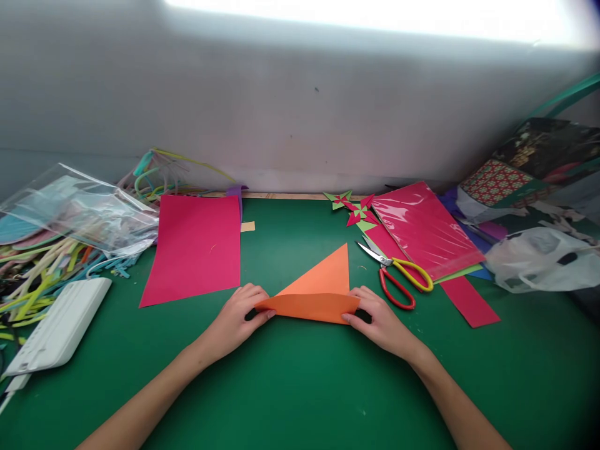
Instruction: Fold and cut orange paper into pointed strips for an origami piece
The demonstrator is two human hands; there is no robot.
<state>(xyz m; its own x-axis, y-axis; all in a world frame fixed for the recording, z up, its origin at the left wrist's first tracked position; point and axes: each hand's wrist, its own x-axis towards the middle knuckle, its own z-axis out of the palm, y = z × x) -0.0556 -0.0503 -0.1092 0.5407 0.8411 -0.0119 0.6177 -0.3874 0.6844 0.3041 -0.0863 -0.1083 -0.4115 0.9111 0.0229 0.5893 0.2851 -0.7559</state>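
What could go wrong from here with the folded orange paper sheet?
The left hand and right hand pinch the folded orange paper sheet by its ends, but it bows between them; a crease might set crooked. Metal scissors with red and yellow handles lie near the right hand, which might knock them.

A hand could pass over the near table (300,387), but scissors (385,262) obstruct right of the orange paper (309,307), a red sheet (197,250) left.
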